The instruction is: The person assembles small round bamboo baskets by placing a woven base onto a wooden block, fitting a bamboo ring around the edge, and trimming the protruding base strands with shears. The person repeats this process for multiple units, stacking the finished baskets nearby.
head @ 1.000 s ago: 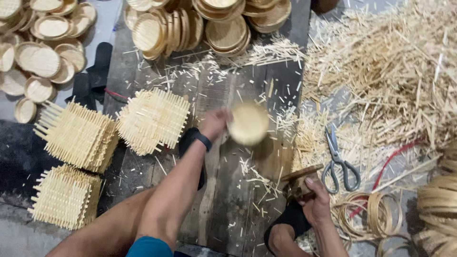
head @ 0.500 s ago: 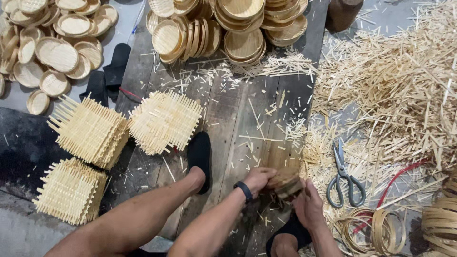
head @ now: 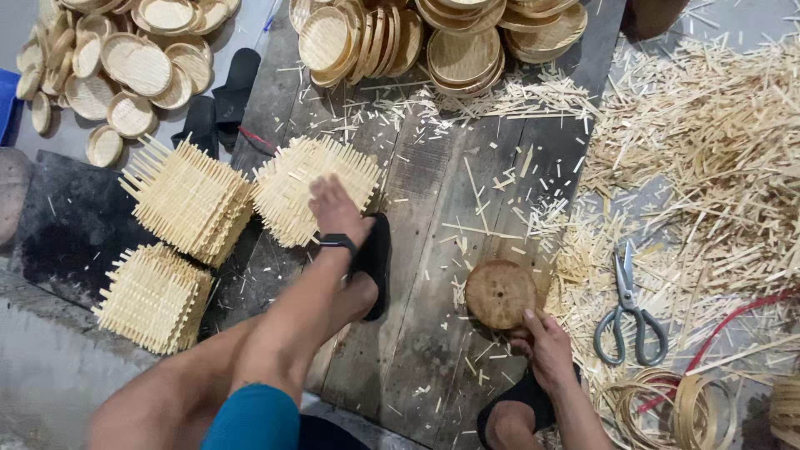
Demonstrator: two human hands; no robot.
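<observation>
Left hand (head: 335, 208): fingers loose, resting on the stack of square woven bamboo mats (head: 312, 187), grasping nothing.
Round wooden mould (head: 500, 293): on the plank floor (head: 442, 217), right of the foot.
Right hand (head: 550, 350): fingertips touching the mould's lower edge, not clenched.
Scissors (head: 629, 312): further right, among bamboo splints (head: 708, 150).

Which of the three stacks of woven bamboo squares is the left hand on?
The left hand rests on the rightmost stack, on the wooden planks.
</observation>
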